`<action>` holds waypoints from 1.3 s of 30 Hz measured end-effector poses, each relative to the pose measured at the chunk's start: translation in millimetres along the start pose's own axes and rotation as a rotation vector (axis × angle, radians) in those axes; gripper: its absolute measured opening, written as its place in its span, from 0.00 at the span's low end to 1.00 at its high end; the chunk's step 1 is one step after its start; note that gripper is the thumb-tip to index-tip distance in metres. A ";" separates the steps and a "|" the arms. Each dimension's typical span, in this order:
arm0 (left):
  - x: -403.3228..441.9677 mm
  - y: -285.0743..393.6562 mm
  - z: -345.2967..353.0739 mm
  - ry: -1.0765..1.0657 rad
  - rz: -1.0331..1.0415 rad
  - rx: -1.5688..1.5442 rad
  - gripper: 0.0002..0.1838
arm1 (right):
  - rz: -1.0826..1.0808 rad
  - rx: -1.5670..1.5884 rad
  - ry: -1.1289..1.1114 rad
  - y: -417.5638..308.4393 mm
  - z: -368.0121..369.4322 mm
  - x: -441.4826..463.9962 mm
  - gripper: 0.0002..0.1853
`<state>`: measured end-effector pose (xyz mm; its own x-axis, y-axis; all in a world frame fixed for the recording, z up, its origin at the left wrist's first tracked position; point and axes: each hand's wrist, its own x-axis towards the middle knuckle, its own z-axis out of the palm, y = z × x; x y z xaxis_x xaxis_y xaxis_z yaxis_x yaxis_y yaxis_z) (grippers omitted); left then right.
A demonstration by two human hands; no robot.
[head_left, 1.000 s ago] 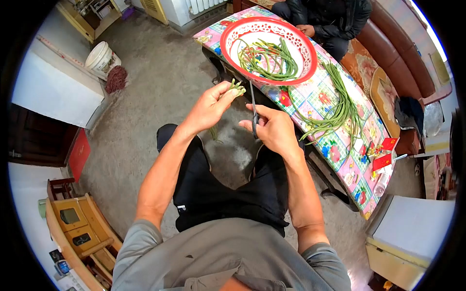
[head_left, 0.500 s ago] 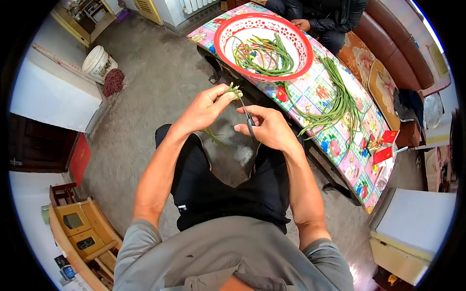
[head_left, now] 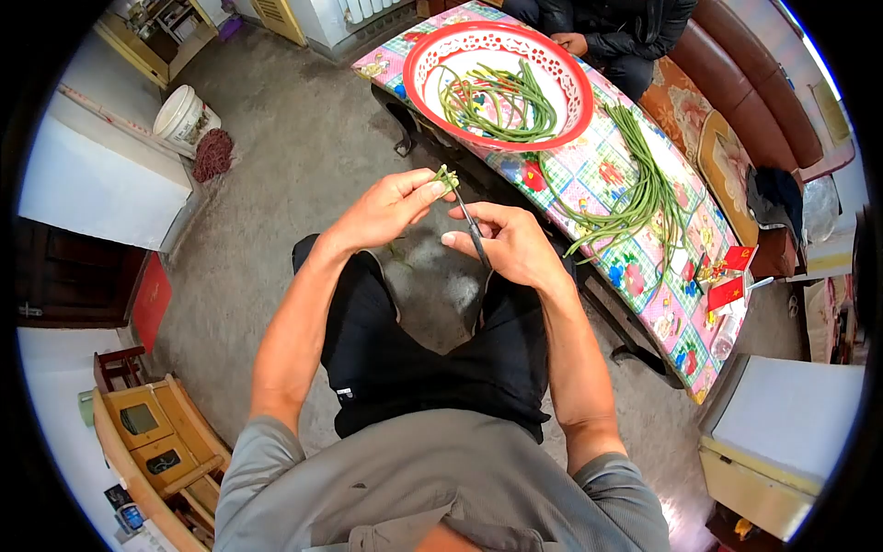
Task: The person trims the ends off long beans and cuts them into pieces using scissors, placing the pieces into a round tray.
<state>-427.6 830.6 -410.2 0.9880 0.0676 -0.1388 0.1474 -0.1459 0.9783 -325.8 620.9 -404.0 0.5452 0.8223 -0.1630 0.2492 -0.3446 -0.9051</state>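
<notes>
My left hand [head_left: 391,210] is closed on a small bunch of green bean ends [head_left: 446,178], whose cut tips poke out past the thumb and forefinger. In my right hand [head_left: 510,241] is a pair of scissors [head_left: 475,232] with dark handles. Their thin blades point up and touch or nearly touch the bunch; I cannot tell which. Long green beans [head_left: 644,198] lie in a loose pile on the table, to the right of my hands. More cut lengths sit in a red-rimmed white basin [head_left: 418,110] beyond my hands.
The low table [head_left: 676,322] has a flowered cover and stands to my right. Small red flags [head_left: 727,293] are near its end. Across it sits a person in a dark jacket [head_left: 635,41]. A white bucket [head_left: 187,118] and a wooden cabinet [head_left: 161,432] stand on the left.
The green lengths that hung below my left hand are mostly gone from view. The scissor blades look closer together. Both hands have stayed in nearly the same place.
</notes>
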 end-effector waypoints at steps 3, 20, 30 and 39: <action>0.7 -2.6 -3.5 -0.058 -0.009 -0.003 0.17 | 0.003 0.023 -0.014 0.3 1.8 -1.7 0.25; -2.1 -8.6 -13.6 -0.149 -0.117 -0.055 0.20 | -0.036 0.050 -0.075 9.4 9.8 -4.9 0.18; -2.1 -4.8 -14.2 -0.237 -0.170 -0.041 0.19 | -0.023 0.045 -0.104 7.1 12.3 -4.7 0.20; -3.8 -9.5 -9.4 -0.209 -0.206 -0.113 0.19 | -0.029 0.226 -0.097 19.4 20.1 -8.9 0.13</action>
<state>-433.2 841.1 -417.5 0.9277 -0.1219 -0.3530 0.3509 -0.0386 0.9356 -341.9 616.0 -428.0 0.4579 0.8740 -0.1625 0.0727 -0.2190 -0.9730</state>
